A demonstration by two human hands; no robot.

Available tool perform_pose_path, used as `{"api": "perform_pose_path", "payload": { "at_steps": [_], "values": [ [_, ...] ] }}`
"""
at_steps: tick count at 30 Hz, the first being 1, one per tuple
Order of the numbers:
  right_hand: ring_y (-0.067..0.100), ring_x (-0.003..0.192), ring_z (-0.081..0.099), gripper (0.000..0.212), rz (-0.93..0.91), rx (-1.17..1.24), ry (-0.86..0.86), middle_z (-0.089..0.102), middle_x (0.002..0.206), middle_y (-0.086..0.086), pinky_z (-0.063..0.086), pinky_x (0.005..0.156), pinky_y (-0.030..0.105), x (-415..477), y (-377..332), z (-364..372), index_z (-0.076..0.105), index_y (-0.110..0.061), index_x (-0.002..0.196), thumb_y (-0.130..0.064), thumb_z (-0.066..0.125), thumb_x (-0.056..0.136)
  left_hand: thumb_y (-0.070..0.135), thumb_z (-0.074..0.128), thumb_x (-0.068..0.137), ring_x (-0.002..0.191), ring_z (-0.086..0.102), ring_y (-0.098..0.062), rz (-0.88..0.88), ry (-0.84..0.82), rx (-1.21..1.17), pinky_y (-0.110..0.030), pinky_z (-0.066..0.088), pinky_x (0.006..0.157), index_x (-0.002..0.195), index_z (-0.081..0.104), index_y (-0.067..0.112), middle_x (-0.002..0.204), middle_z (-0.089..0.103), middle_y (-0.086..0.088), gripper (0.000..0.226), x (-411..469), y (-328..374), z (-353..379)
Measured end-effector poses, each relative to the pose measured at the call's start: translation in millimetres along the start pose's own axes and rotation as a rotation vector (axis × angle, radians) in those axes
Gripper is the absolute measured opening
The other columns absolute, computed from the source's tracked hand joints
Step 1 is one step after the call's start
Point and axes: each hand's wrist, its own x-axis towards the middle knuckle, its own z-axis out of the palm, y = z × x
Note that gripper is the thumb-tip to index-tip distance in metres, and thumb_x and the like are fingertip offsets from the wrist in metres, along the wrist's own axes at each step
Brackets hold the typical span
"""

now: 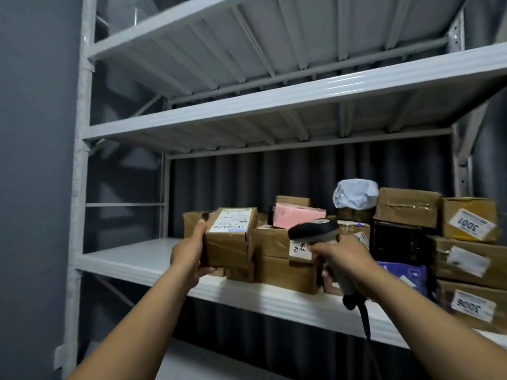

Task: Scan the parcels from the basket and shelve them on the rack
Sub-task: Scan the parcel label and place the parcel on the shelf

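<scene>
Reading upside down: label 3001 [470,225], label 3006 [472,305]

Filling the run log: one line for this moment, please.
step: scan | left hand: holds box | right hand: grips scanner, pointed toward box | place: at rack

Looks out from head height through a wide-angle lens, facing the white metal rack [79,204] at close range. Tilts slightly upward, catching undersides of upper shelves [274,50] at 12 o'clock and stacked parcels [406,207] toward 4 o'clock.
</scene>
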Motion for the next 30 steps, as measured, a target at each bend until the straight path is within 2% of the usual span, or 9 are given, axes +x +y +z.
{"api": "perform_pose_path", "payload": {
  "at_steps": [4,8,12,16,18,20,23,25,30],
  "values": [
    [0.020,0.038,0.049,0.011,-0.062,0.003,0.032,0.060,0.049,0.006,0.036,0.038,0.021,48,-22,9,0.066,0.001,0.082,-0.009,0.069,0.082,0.058,0.060,0.087,0.091,0.063,-0.031,0.022,0.011,0.008,-0.045,0.059,0.069,0.106,0.056,0.017,0.091,0.060,-0.004,0.045,50,23,18],
    [0.021,0.042,0.054,0.019,-0.078,-0.056,0.035,0.068,0.066,0.015,0.043,0.044,0.024,83,-31,14,0.068,0.001,0.090,-0.015,0.071,0.079,0.059,0.062,0.084,0.083,0.060,-0.031,0.030,0.040,0.009,-0.049,0.058,0.069,0.095,0.054,0.014,0.091,0.059,-0.009,0.048,90,42,38],
    [0.022,0.045,0.056,0.020,-0.085,-0.095,0.038,0.070,0.071,0.017,0.047,0.047,0.027,102,-30,16,0.067,0.002,0.093,-0.014,0.070,0.080,0.081,0.061,0.053,0.093,0.064,-0.037,0.051,0.082,0.113,-0.054,0.057,0.079,0.090,0.054,0.011,0.106,0.065,-0.016,0.079,137,36,54],
    [0.020,0.045,0.057,0.016,-0.109,-0.131,0.032,0.072,0.074,0.017,0.046,0.046,0.028,120,-30,16,0.067,-0.001,0.089,-0.014,0.070,0.080,0.067,0.058,0.079,0.093,0.064,-0.037,0.079,0.079,0.167,-0.049,0.057,0.083,0.097,0.059,0.005,0.098,0.065,-0.015,0.065,160,28,89],
    [0.020,0.042,0.056,0.015,-0.109,-0.133,0.053,0.071,0.071,0.016,0.044,0.045,0.026,130,-28,16,0.067,0.000,0.088,-0.013,0.069,0.080,0.069,0.046,0.086,0.098,0.062,-0.036,0.107,0.080,0.346,-0.047,0.053,0.089,0.098,0.060,0.004,0.103,0.065,-0.014,0.067,166,20,101],
    [0.021,0.041,0.055,0.017,-0.107,-0.119,0.068,0.070,0.066,0.015,0.043,0.043,0.024,141,-25,16,0.067,0.002,0.088,-0.012,0.069,0.079,0.069,0.038,0.089,0.108,0.059,-0.034,0.253,0.031,0.577,-0.044,0.048,0.096,0.114,0.061,0.008,0.116,0.065,-0.013,0.070,176,10,108],
    [0.023,0.042,0.057,0.018,-0.108,-0.126,0.079,0.071,0.065,0.015,0.043,0.043,0.025,155,-17,16,0.067,0.003,0.087,-0.013,0.070,0.078,0.057,0.052,0.090,0.123,0.052,-0.029,0.522,-0.046,0.710,-0.046,0.043,0.103,0.144,0.039,0.022,0.136,0.055,-0.009,0.066,185,-4,106],
    [0.023,0.045,0.058,0.017,-0.115,-0.141,0.075,0.072,0.066,0.014,0.044,0.046,0.027,158,-14,15,0.068,0.001,0.085,-0.014,0.071,0.078,0.045,0.059,0.091,0.123,0.050,-0.024,0.674,-0.087,0.739,-0.045,0.043,0.104,0.148,0.032,0.029,0.139,0.050,-0.006,0.065,185,-7,101],
    [0.023,0.045,0.059,0.018,-0.101,-0.160,0.034,0.071,0.067,0.012,0.045,0.046,0.028,155,-7,22,0.067,-0.001,0.087,-0.017,0.071,0.080,0.022,0.065,0.090,0.128,0.042,-0.019,0.810,-0.169,0.851,-0.038,0.035,0.107,0.152,0.019,0.038,0.141,0.041,-0.005,0.079,181,-8,88]
  ]
}}
